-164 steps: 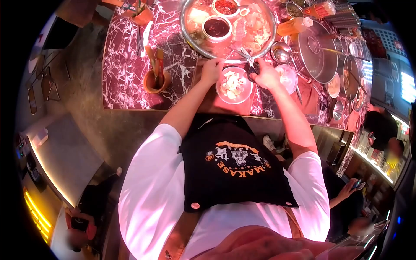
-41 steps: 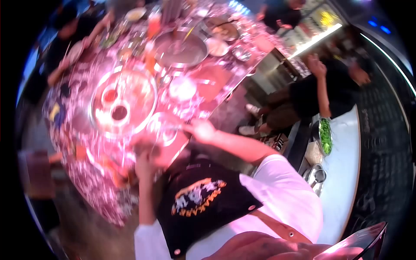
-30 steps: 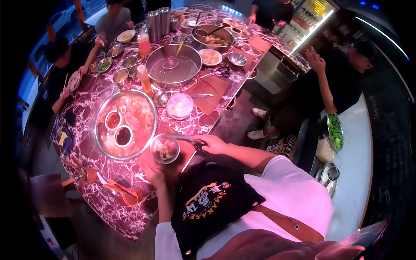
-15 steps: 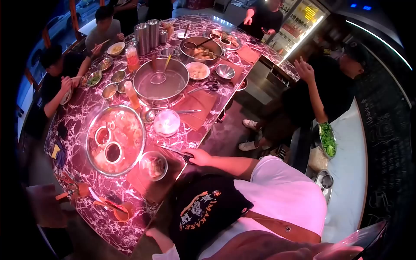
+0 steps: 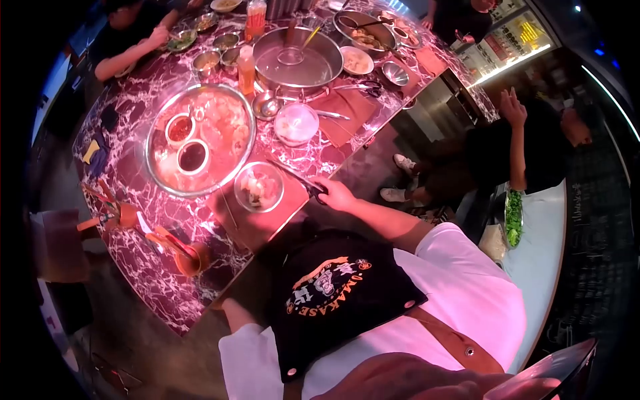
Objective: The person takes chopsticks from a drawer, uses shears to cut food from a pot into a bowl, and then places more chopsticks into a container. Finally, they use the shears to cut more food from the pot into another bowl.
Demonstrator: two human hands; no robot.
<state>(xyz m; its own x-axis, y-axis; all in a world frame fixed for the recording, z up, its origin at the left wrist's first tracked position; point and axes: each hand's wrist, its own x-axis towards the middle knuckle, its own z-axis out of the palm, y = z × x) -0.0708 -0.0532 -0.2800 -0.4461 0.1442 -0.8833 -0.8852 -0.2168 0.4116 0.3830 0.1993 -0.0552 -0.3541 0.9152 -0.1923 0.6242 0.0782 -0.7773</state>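
My right hand (image 5: 337, 194) is closed round the black handles of what look like metal scissors (image 5: 293, 175), whose blades point up-left over the table edge. Just left of the blades, a clear bowl (image 5: 259, 187) with pale and reddish pieces sits on a brown mat. Beside it lies a large round steel tray (image 5: 152, 165) of meat, with two white cups of red sauce (image 5: 180, 129) and dark sauce (image 5: 193, 157) in it. My left hand (image 5: 227, 305) is low at the table's near edge, its fingers hidden.
A big pot (image 5: 297, 63) with a ladle, a pink-lit bowl (image 5: 297, 124), a sauce bottle (image 5: 246, 70) and small bowls stand farther back. Orange utensil holders (image 5: 191, 261) are at left. Another person (image 5: 507, 150) stands at right beside a counter (image 5: 543, 220) with greens (image 5: 513, 219).
The view has tilted, so the table appears higher and the apron more fully. My right hand still holds the scissors near the clear bowl. The person at right has their raised hand in a slightly different pose.
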